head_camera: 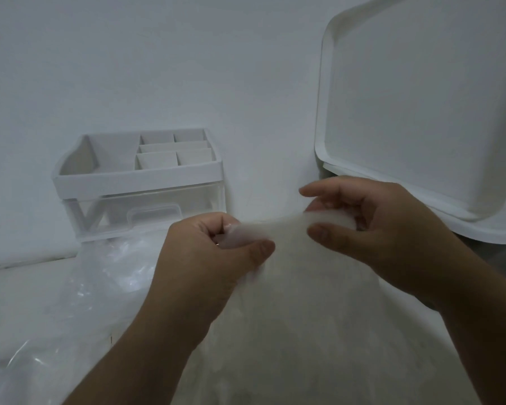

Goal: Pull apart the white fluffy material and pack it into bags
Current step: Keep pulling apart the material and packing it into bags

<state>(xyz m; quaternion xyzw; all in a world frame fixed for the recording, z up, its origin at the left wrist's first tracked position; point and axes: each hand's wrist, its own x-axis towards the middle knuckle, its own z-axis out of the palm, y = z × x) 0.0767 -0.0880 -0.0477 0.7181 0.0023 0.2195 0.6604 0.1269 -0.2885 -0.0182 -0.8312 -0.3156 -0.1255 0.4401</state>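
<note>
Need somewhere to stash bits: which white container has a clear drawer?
The organizer at the wall, left; the tray on the right is plain white.

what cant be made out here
Head view only:
Left hand: fingertips buried in the white fluffy material.
Material's lower end: cut off by the bottom edge.
White tray: right side cut off by the frame.
Clear plastic bags: crumpled, count unclear.
Organizer drawer: contents blurred behind its frosted front.

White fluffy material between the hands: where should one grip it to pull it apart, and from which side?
Grip the white fluffy material at its thicker ends, from opposite sides, as the left hand and right hand do; the stretched middle looks thin and should part there.
</note>
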